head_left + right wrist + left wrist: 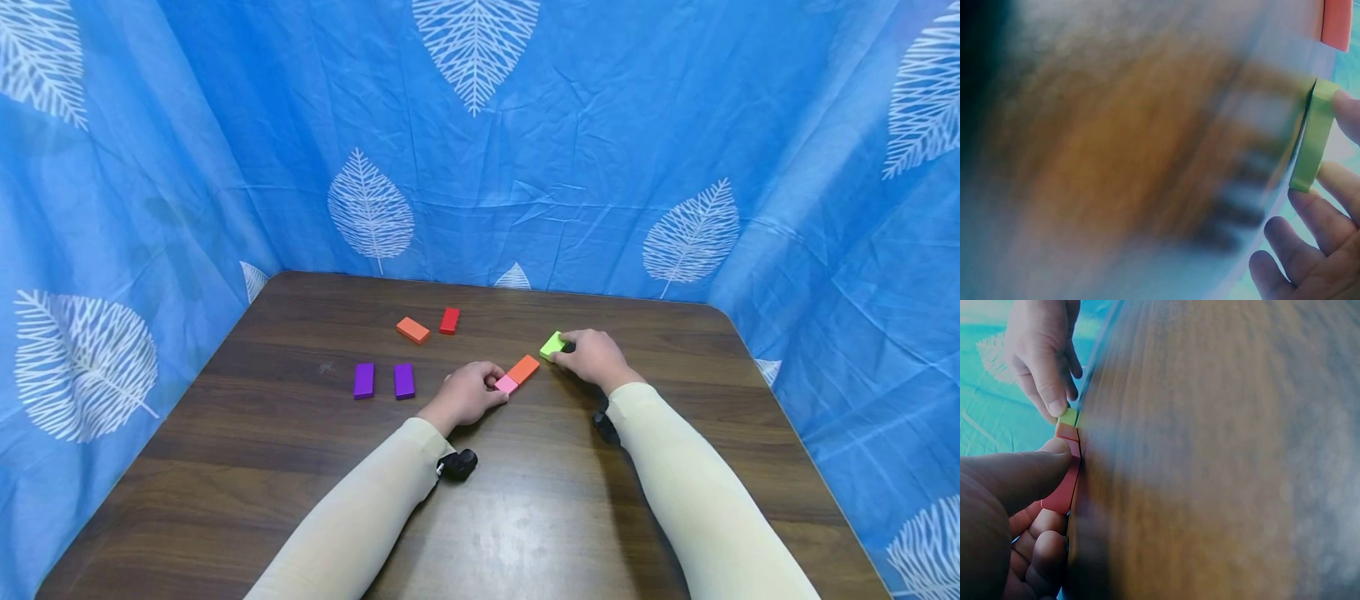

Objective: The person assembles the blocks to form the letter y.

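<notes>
My left hand (468,393) pinches a pink block (507,384) between thumb and fingers on the table. An orange block (523,369) lies end to end with the pink one, on its far right side. My right hand (594,358) grips a lime green block (552,345) just beyond the orange block, with a small gap between the two in the head view. In the right wrist view the thumb presses one end of the green block (1315,134) and a finger touches the other. Whether its underside fully rests on the table is hard to tell.
Two purple blocks, one on the left (363,381) and one on the right (404,381), lie left of my left hand. Farther back are another orange block (413,330) and a red block (449,321). Blue leaf-patterned curtains (480,167) surround the brown wooden table (247,433).
</notes>
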Demonstrator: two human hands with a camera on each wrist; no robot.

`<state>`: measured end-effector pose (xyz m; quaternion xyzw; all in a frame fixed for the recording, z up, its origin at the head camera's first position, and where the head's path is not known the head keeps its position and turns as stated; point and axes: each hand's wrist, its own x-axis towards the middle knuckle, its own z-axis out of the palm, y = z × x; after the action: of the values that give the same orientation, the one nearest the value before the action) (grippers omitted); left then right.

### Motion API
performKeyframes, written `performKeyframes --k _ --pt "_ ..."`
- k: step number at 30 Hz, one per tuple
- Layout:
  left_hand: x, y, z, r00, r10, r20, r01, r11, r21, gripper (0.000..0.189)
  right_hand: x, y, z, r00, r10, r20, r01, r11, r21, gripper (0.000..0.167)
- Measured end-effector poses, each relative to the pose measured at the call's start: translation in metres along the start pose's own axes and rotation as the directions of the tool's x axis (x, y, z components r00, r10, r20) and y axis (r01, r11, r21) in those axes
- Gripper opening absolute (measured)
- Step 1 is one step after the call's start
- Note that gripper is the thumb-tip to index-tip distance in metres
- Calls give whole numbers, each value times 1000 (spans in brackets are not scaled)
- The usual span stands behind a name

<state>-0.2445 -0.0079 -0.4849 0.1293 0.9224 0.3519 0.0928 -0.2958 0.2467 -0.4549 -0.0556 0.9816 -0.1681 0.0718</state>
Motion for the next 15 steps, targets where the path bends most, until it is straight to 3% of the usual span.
performKeyframes --k 15 --pt "0 0 0 1000 1 1 -1 1000 -4 30 0 -4 2 1000 2 21 -2 1000 -16 62"
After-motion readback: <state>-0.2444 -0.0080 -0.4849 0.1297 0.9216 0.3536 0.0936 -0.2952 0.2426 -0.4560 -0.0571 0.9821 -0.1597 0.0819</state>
